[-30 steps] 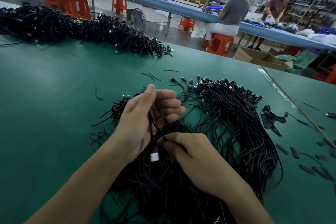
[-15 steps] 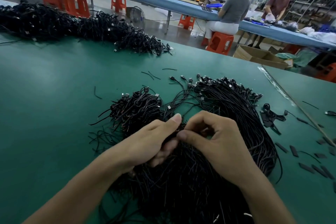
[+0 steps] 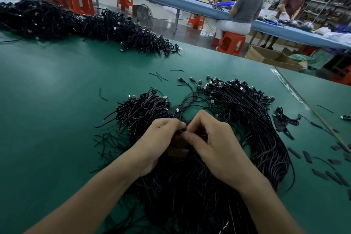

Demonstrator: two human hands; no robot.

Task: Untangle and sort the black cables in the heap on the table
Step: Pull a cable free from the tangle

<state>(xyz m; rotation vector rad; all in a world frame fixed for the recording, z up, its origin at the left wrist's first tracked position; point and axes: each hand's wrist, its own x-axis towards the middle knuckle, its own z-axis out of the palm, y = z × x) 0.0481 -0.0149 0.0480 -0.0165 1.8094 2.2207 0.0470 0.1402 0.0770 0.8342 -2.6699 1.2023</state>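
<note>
Two hands work the near heap: left hand (image 3: 159, 143) and right hand (image 3: 215, 145) pinch limp, probably snag-prone cables (image 3: 256, 131) — best gripped near the plugs (image 3: 191, 79).

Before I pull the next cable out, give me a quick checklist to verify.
1. Both hands on the cable heap: ok. The left hand and right hand pinch into it, fingertips meeting.
2. Grip on one single strand: cannot tell, the fingers hide it.
3. Connector end visible at the grip: not ok, none shows.
4. Aligned bundle lies right of the right hand to receive the strand: ok.
</note>
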